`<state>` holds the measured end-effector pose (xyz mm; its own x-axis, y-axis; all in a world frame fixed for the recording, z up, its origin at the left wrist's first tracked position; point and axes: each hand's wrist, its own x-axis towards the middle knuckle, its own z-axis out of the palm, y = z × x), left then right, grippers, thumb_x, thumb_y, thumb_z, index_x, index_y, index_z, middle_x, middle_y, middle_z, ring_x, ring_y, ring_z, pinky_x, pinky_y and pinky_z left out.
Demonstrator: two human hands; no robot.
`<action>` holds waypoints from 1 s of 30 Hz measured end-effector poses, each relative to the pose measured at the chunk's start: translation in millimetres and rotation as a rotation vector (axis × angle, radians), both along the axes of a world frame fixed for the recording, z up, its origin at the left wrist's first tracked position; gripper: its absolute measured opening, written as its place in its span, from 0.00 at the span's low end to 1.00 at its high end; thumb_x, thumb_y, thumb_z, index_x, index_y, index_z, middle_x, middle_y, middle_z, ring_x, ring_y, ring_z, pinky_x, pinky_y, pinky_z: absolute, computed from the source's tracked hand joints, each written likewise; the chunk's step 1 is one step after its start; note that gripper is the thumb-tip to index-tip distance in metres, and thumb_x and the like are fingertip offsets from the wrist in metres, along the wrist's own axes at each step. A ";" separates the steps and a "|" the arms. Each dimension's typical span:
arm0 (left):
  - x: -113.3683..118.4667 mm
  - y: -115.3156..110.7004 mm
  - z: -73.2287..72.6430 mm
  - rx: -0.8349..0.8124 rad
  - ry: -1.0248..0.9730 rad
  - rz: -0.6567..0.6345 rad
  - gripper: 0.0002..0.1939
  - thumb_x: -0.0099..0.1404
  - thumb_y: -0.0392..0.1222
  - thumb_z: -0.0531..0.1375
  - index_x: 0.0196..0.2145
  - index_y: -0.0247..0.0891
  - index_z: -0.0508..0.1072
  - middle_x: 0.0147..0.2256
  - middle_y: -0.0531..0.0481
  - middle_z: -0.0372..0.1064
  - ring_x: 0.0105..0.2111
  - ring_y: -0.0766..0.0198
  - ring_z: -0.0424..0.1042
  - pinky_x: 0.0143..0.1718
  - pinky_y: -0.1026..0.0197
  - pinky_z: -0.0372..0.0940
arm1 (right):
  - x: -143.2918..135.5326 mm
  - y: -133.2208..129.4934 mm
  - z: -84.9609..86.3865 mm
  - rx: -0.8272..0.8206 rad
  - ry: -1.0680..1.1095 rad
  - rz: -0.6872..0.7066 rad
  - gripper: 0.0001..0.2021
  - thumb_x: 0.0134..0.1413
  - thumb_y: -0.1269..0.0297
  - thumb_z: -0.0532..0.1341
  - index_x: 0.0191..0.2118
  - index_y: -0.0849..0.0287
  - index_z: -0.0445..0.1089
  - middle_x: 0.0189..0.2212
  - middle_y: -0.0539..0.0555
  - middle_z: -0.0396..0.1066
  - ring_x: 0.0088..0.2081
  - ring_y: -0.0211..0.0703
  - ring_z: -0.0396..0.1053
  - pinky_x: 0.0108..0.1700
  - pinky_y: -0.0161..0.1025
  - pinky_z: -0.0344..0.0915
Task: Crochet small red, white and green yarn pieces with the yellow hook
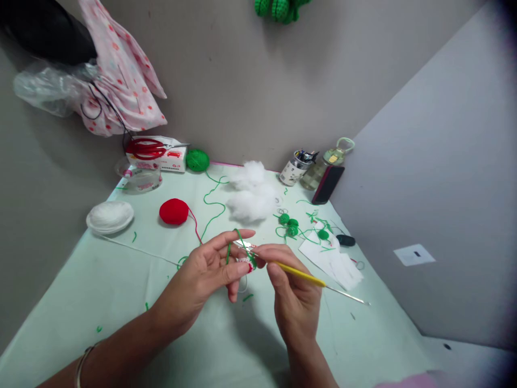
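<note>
My left hand (210,269) pinches a small crochet piece (249,264) in white, red and green between thumb and fingers. Green yarn (228,252) loops over its raised index finger and runs down to the piece. My right hand (294,285) grips a crochet hook (302,275) by its yellow handle, pen-fashion. One metal end points right over the table; the other end is at the piece, partly hidden by fingers. Both hands meet above the middle of the table. Just beyond the fingers, a shiny metal object (244,244) is mostly covered.
Balls of white (110,216), red (174,212) and green yarn (197,160) lie left and behind. White stuffing (252,194) sits at the back centre. Small green crochet balls (292,226), white paper (331,261), a phone (328,185), bottle (317,173) and pen cup (293,171) stand or lie right.
</note>
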<state>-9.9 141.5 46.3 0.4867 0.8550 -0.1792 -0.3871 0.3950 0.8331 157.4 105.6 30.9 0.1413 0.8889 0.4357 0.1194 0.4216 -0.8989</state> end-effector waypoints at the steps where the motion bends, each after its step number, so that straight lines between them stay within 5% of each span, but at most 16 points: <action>1: 0.3 0.5 0.1 -0.001 -0.006 -0.005 0.23 0.65 0.43 0.70 0.56 0.44 0.76 0.34 0.56 0.67 0.22 0.75 0.66 0.27 0.66 0.66 | 0.1 1.4 -0.1 -0.011 0.049 0.022 0.09 0.67 0.65 0.61 0.44 0.49 0.80 0.40 0.54 0.79 0.42 0.45 0.73 0.43 0.44 0.70; 6: 0.3 0.6 0.1 0.008 -0.002 -0.004 0.21 0.66 0.43 0.69 0.56 0.44 0.76 0.34 0.56 0.68 0.22 0.76 0.66 0.28 0.66 0.66 | -0.6 8.6 4.0 -0.120 0.366 0.133 0.08 0.67 0.60 0.63 0.38 0.53 0.79 0.34 0.52 0.78 0.32 0.39 0.72 0.35 0.39 0.70; 10: -1.8 -0.5 1.5 0.015 0.017 0.014 0.20 0.66 0.43 0.70 0.54 0.45 0.77 0.35 0.56 0.67 0.21 0.77 0.64 0.24 0.68 0.63 | -0.8 8.0 6.4 -0.112 0.399 0.143 0.10 0.70 0.61 0.59 0.38 0.54 0.77 0.33 0.51 0.78 0.31 0.37 0.73 0.34 0.36 0.69; 21: 1.5 -4.4 1.2 0.166 0.261 0.175 0.18 0.64 0.42 0.69 0.52 0.45 0.79 0.33 0.55 0.68 0.25 0.72 0.66 0.28 0.67 0.67 | 0.5 -7.2 5.9 0.191 -0.349 0.002 0.14 0.67 0.78 0.54 0.47 0.54 0.73 0.40 0.54 0.78 0.44 0.43 0.76 0.47 0.43 0.72; 25: 7.0 -10.9 -1.6 0.266 0.293 0.290 0.18 0.61 0.35 0.70 0.50 0.44 0.81 0.33 0.55 0.70 0.26 0.73 0.66 0.30 0.69 0.66 | -3.6 -6.0 -5.2 0.418 -0.656 -0.136 0.15 0.63 0.80 0.57 0.50 0.59 0.74 0.40 0.57 0.76 0.41 0.43 0.76 0.43 0.41 0.75; 30: 5.3 -8.6 1.0 -0.123 0.013 0.021 0.28 0.64 0.43 0.70 0.60 0.41 0.73 0.24 0.61 0.62 0.15 0.80 0.46 0.16 0.71 0.46 | -4.2 -5.4 -14.7 0.525 -0.684 -0.276 0.18 0.64 0.78 0.59 0.54 0.54 0.76 0.42 0.56 0.75 0.43 0.44 0.76 0.43 0.42 0.77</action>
